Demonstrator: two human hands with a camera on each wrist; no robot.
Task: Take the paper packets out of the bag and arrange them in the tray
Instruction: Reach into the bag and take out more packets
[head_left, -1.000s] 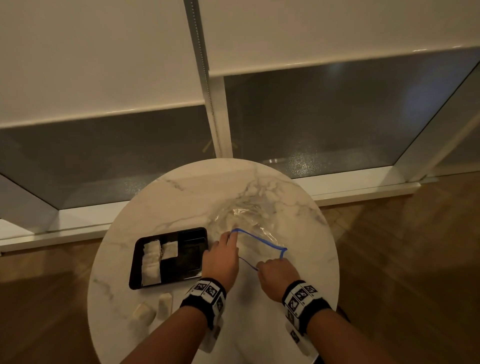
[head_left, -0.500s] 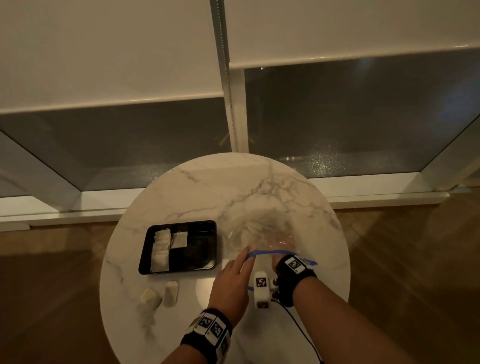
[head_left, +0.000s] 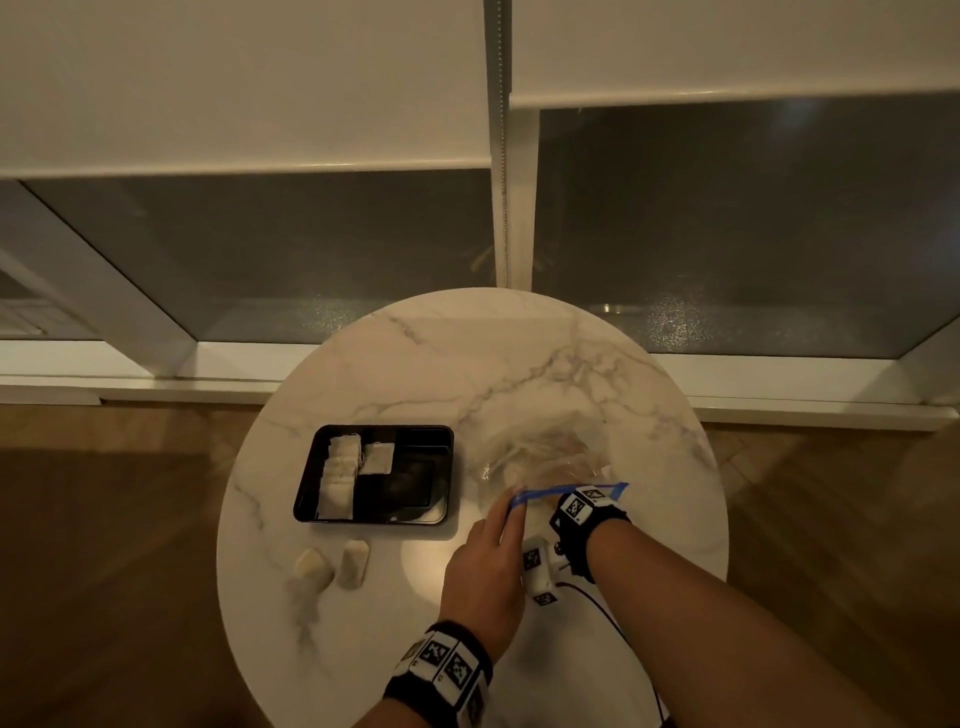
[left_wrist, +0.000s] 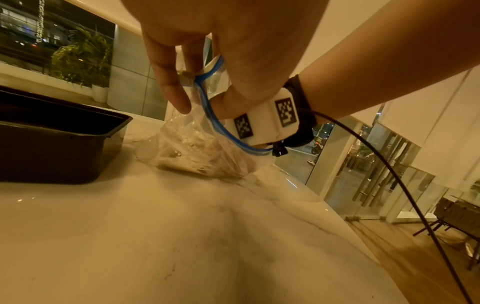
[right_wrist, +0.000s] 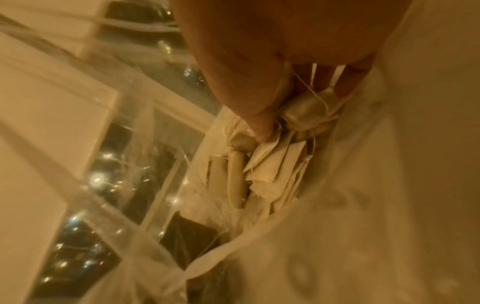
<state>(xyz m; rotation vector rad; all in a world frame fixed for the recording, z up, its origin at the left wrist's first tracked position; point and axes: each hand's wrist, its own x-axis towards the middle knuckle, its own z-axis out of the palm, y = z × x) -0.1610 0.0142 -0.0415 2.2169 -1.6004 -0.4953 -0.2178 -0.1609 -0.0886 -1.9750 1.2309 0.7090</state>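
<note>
A clear plastic bag (head_left: 540, 449) with a blue zip rim (head_left: 566, 492) lies on the round marble table (head_left: 467, 364). My left hand (head_left: 511, 514) pinches the rim (left_wrist: 207, 98) and holds the mouth up. My right hand (right_wrist: 298, 107) is deep inside the bag, thumb and fingers closed round one paper packet (right_wrist: 307, 114) on top of the heap of packets (right_wrist: 262, 170). In the head view only its wristband (head_left: 587, 512) shows at the bag's mouth. The black tray (head_left: 415, 512) sits left of the bag, with a row of packets (head_left: 340, 480) along its left side and one more (head_left: 377, 457) beside them.
Two loose packets (head_left: 311, 566) (head_left: 354, 564) lie on the table in front of the tray. A black cable (left_wrist: 405, 185) trails from my right wrist over the table's near right edge. Window glass and a wooden floor surround the table.
A second ago both hands held the bag's rim open. My right hand has since gone into the bag, while the left keeps hold of the rim. The last half second shows little movement.
</note>
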